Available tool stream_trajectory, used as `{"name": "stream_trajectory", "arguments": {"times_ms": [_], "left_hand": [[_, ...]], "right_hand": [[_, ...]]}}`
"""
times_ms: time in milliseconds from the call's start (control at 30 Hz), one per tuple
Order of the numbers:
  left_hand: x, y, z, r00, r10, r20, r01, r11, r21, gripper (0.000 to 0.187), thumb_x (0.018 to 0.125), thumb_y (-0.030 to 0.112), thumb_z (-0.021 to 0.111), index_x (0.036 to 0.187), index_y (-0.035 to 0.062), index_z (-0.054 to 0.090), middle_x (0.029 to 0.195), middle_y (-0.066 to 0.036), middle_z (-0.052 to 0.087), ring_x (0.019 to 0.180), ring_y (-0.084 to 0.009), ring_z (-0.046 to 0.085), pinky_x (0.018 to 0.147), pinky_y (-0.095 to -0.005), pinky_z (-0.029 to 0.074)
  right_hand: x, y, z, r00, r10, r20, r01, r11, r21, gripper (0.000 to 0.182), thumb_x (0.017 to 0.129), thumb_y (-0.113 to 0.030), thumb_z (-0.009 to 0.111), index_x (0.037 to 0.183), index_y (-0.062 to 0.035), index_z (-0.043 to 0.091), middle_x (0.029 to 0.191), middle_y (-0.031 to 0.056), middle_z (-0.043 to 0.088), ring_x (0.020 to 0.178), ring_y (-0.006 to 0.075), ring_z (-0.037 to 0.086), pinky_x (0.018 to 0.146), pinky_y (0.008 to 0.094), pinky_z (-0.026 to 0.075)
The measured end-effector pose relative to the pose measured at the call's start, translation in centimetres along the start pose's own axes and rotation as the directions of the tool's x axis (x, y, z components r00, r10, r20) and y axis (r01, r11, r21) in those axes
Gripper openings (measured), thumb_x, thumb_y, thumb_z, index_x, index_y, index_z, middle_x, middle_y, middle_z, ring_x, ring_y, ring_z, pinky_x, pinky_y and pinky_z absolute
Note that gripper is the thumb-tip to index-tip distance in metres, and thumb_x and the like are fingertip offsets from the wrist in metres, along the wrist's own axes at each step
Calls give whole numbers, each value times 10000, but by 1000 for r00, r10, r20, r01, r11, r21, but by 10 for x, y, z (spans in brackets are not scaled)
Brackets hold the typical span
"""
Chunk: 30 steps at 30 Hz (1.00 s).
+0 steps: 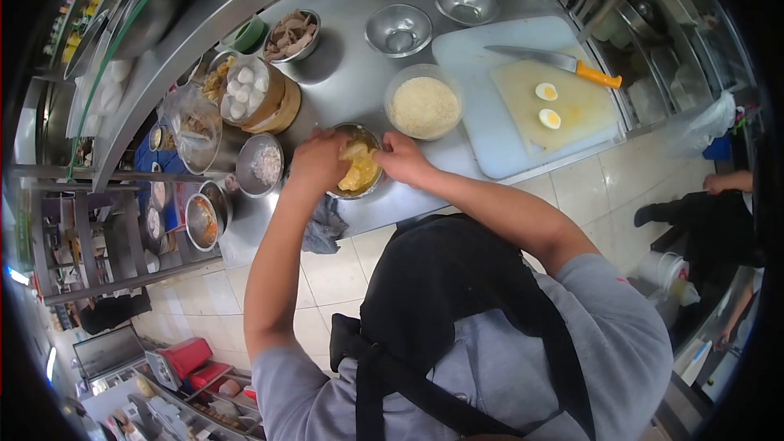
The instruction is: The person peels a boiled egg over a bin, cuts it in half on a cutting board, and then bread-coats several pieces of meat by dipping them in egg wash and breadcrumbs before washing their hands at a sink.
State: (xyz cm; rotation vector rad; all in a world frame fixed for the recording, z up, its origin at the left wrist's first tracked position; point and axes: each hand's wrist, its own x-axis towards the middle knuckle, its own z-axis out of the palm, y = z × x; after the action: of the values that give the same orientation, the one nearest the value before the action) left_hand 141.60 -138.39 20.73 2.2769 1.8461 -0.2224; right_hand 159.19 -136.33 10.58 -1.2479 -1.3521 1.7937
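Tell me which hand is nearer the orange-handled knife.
Right. The right hand is at the right rim of the bowl, on the side toward the knife. The left hand is at the bowl's opposite rim, farther away.

Bowls (260, 165) left; breadcrumb tub (423, 106) ahead

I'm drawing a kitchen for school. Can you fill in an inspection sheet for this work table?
Surface: steel counter, crowded.
Job's things: metal bowl of yellow food.
Clutter: tub of crumbs, cutting board with knife and egg halves, empty bowls, cloth.
Fingers: left hand and right hand at the bowl; grip unclear.
Cables: nothing seen.
Surroundings: tiled floor, shelves, another person.
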Motion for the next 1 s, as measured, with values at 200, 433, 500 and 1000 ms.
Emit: {"name": "stream_trajectory", "arguments": {"times_ms": [200,433,500,1000], "left_hand": [[3,-1,10,994,30,103,10,930,-369,352,808,254,662,1117,84,654,1162,-194,644,1126,-378,589,932,-447,490],[40,-8,47,940,-71,333,164,951,-261,317,782,222,656,1067,84,673,1066,-205,683,1044,-376,635,914,-437,502],[41,-8,44,880,-4,475,180,928,-327,315,789,221,643,1072,87,672,1085,-202,679,1065,-371,630,925,-427,498],[31,8,49,972,-79,223,79,997,9,318,821,197,606,1094,42,655,1067,-193,693,1056,-343,650,903,-442,507]], "right_hand": [[0,4,1,999,-30,-25,29,999,-15,174,832,-110,618,799,-14,477,743,70,514,620,167,561,490,349,535],[-4,3,0,999,-34,-8,34,999,-31,188,808,-127,630,815,8,500,762,127,560,616,224,624,504,380,541],[-5,1,1,998,-57,-1,57,998,-37,190,805,-130,632,812,5,499,757,123,555,614,222,621,504,379,541],[4,14,7,998,-60,-3,60,997,-40,205,817,-86,616,750,-26,431,701,73,490,576,185,583,452,363,529]]}}
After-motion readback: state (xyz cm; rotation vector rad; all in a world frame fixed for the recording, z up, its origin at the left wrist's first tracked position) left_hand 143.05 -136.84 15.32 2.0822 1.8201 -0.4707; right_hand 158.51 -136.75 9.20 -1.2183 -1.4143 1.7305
